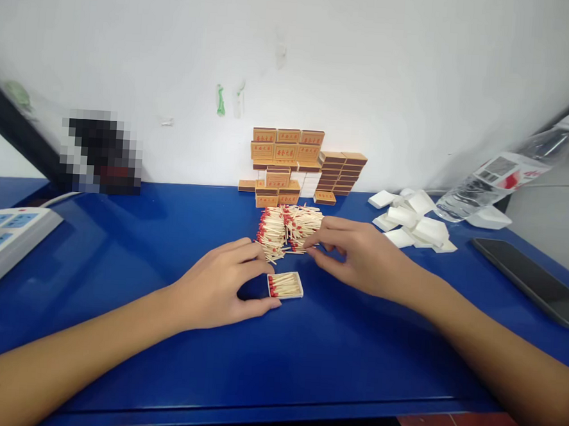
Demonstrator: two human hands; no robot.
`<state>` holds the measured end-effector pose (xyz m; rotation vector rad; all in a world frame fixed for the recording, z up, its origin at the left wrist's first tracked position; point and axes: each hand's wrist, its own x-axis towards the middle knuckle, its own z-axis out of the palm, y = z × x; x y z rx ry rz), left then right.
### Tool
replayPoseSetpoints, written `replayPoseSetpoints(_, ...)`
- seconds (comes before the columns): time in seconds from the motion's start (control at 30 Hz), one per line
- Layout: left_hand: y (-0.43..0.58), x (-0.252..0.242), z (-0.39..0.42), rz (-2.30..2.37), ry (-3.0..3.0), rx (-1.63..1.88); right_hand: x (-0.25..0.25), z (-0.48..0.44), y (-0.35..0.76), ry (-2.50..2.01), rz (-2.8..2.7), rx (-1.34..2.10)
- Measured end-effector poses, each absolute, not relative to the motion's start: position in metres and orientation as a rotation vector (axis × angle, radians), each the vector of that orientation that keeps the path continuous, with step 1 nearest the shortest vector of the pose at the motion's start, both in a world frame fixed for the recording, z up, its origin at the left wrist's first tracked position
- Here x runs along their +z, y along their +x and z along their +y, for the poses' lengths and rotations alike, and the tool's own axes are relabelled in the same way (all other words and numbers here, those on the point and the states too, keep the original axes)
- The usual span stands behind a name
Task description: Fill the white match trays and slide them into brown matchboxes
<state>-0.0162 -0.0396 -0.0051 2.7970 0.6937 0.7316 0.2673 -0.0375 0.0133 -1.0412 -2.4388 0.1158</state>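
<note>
A small white matchbox tray (286,285) filled with red-tipped matches lies on the blue table (167,244). My left hand (217,289) grips the tray's left end between thumb and fingers. Just behind it is a loose pile of matches (288,227). My right hand (359,256) reaches into the pile's right side, its fingers pinched together on some matches.
Stacked orange matchboxes (297,165) stand against the white wall. Several empty white trays (414,218) lie at the right, beside a tilted plastic bottle (503,178) and a dark phone (531,279). A power strip (3,234) sits at the left edge.
</note>
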Motion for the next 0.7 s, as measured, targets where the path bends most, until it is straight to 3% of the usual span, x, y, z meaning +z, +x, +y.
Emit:
replayPoseSetpoints(0.23,-0.016,-0.006,-0.039,0.749,2.795,0.7,-0.003,-0.024,0.266,-1.064,-2.475,0.312)
replayPoseSetpoints(0.7,-0.017,-0.005,-0.038,0.739,2.797,0.707,0.004,-0.021,0.275,-1.135,-2.549,0.294)
